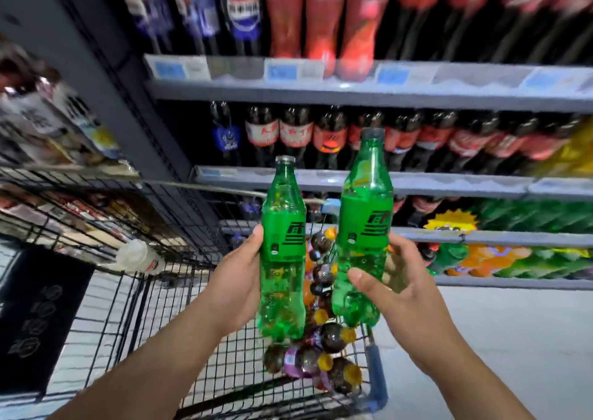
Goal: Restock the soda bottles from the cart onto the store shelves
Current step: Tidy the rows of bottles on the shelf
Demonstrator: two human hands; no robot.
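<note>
Left hand is wrapped round the lower body of the left green bottle, and right hand grips the right green bottle the same way. Both bottles are upright, caps up, side by side, not touching, above the cart. The blurred green stock sits low and ahead-right, so the right hand is nearer. My guess is its bottle goes in first, kept vertical.

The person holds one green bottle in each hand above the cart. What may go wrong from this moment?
1. The right hand grips the right green bottle low on its body, so it might tip or slip onto the dark bottles in the cart.
2. With the left hand also holding the left green bottle, no hand is free to make room; the cola row looks packed and could be knocked.
</note>
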